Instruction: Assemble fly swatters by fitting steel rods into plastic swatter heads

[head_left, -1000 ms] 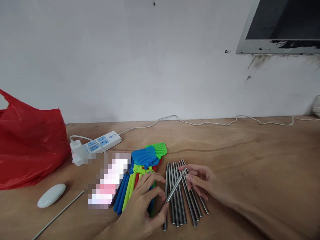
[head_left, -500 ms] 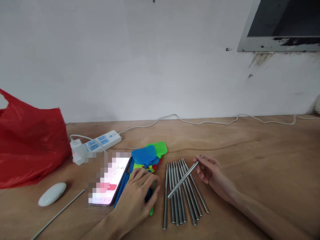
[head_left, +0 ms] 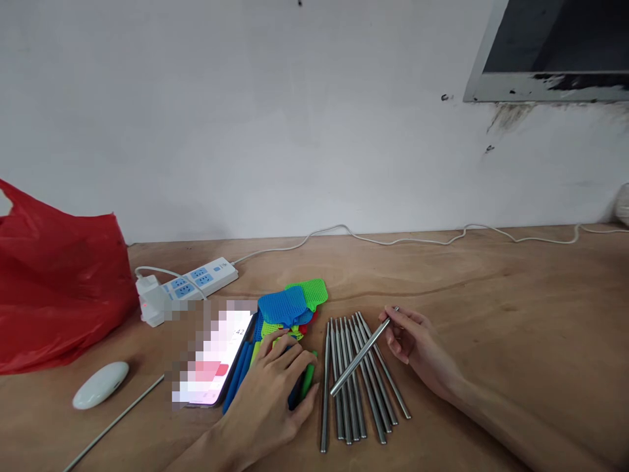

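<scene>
My right hand [head_left: 413, 337] pinches a shiny metal rod [head_left: 361, 360] near its far end between thumb and fingers, tilted over other rods. Below it, several similar metal rods [head_left: 339, 387] lie side by side in a fan on the table. My left hand [head_left: 270, 393] is curled over plastic handles at the left, its thumb and forefinger around a green handle [head_left: 307, 375] with a dark blue handle [head_left: 293, 395] beside it. Beyond this hand are piled mesh fly swatter heads [head_left: 282, 305] in blue, green, yellow and red. More blue handles [head_left: 236, 377] lie left of my left hand, partly covered.
A lit phone [head_left: 216, 360] lies left of the handles. Farther left are a white power strip [head_left: 216, 275] with a plugged charger, a white oval device [head_left: 101, 385], a thin rod [head_left: 115, 421] and a red plastic bag [head_left: 63, 282]. A white cable [head_left: 393, 243] runs along the wall.
My left thumb and forefinger have closed around the green handle, which has shifted up and right with the dark blue one. The rod in my right hand has barely moved.
</scene>
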Action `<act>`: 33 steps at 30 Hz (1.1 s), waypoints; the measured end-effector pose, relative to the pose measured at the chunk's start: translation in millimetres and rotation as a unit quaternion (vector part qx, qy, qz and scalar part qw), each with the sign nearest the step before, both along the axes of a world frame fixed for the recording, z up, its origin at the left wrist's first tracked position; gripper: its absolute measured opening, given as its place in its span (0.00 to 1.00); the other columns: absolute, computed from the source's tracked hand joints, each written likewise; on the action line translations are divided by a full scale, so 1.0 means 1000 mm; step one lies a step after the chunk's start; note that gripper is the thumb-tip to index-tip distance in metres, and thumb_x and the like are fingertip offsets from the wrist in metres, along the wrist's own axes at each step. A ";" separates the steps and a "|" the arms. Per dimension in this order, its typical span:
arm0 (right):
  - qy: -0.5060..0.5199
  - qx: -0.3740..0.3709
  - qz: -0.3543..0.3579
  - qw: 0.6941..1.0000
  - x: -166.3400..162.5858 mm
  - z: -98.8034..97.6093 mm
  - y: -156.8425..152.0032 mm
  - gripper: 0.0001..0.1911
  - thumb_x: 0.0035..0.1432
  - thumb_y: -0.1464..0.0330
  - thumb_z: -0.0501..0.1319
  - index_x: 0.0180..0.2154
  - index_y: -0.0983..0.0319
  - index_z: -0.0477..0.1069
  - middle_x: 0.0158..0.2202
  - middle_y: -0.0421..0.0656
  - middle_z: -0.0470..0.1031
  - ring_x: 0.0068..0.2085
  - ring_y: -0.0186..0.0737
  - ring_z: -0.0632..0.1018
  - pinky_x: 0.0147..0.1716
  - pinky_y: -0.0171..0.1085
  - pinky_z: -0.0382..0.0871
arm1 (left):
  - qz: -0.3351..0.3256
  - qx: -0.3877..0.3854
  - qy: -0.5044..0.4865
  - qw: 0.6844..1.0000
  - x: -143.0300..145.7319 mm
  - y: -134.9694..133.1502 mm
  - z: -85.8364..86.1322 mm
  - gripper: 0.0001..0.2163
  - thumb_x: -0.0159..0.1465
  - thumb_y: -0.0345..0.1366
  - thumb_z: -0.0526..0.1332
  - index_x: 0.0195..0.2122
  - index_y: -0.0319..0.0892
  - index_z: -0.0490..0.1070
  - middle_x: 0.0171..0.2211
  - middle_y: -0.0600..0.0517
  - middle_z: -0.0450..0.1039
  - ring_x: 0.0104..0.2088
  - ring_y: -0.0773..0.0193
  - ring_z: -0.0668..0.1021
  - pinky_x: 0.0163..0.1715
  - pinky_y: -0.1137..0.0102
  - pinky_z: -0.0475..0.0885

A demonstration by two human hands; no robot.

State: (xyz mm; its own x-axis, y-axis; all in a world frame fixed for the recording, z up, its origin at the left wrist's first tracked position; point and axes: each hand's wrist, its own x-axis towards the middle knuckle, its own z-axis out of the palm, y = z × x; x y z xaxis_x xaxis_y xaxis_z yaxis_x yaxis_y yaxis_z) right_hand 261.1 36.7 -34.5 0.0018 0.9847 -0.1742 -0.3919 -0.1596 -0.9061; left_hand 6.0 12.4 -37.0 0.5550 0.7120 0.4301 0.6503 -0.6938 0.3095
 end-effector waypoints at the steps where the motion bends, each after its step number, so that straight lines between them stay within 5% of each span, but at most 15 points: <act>1: 0.000 0.000 -0.008 1.000 0.000 -0.001 0.000 0.20 0.43 0.53 0.74 0.29 0.62 0.76 0.17 0.35 0.67 0.17 0.27 0.64 0.13 0.26 0.51 | 0.000 -0.003 -0.005 1.000 0.000 0.000 0.000 0.05 0.61 0.30 0.59 0.38 0.45 0.70 0.34 0.52 0.74 0.41 0.54 0.73 0.52 0.51 0.64; 13: 0.018 0.023 -0.102 0.994 0.004 -0.002 0.004 0.21 0.40 0.54 0.75 0.28 0.63 0.77 0.19 0.36 0.68 0.18 0.28 0.64 0.14 0.28 0.54 | 0.025 -0.043 -0.083 0.995 -0.001 -0.003 -0.005 0.05 0.58 0.29 0.60 0.32 0.46 0.64 0.31 0.55 0.73 0.36 0.58 0.75 0.40 0.60 0.69; 33: 0.077 0.057 -0.098 0.990 0.006 0.002 0.002 0.16 0.44 0.57 0.74 0.26 0.63 0.76 0.17 0.36 0.66 0.18 0.26 0.62 0.13 0.26 0.52 | -0.006 -0.098 -0.170 0.981 0.000 -0.002 -0.002 0.03 0.65 0.32 0.59 0.33 0.46 0.66 0.31 0.54 0.73 0.34 0.61 0.75 0.36 0.65 0.69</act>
State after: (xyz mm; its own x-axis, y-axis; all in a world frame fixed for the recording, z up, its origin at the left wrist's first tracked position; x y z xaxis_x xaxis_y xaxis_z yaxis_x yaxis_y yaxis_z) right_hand 266.8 38.9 -32.6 0.1778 0.9812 -0.0750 -0.5406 0.0337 -0.8406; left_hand 6.4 10.2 -39.2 0.4119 0.7935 0.4479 0.4785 -0.6067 0.6348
